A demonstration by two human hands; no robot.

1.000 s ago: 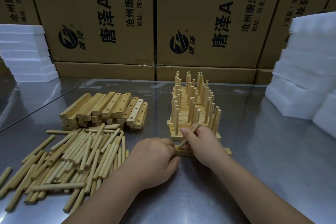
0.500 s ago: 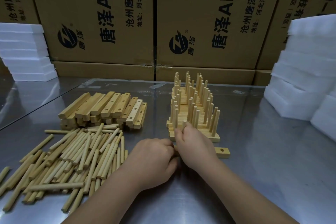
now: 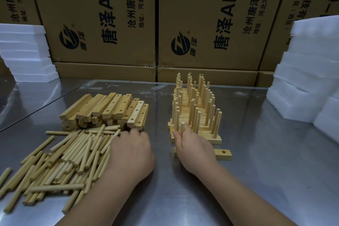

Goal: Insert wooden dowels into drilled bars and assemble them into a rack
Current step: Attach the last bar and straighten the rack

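The right hand (image 3: 194, 150) is clenched round a single dowel (image 3: 182, 126). The dowel stands upright with its long axis vertical, and its top end pokes out above the thumb and forefinger. Under this hand one drilled bar (image 3: 222, 154) lies flat on the steel desk (image 3: 256, 180). Its long axis runs left to right, and its right end juts out past the hand with one hole showing on top.

Just beyond the right hand stands a row of finished bars (image 3: 196, 108), packed one behind another, their dowels pointing straight up in three lines.

The left hand (image 3: 132, 150) rests palm down on the near edge of the loose dowels (image 3: 69, 156). I cannot tell whether its fingers hold one. The dowels are too many to count and lie mostly pointing away and to the right. Beyond the left hand is a stack of bare drilled bars (image 3: 104, 110), about nine across the top, angled the same way.
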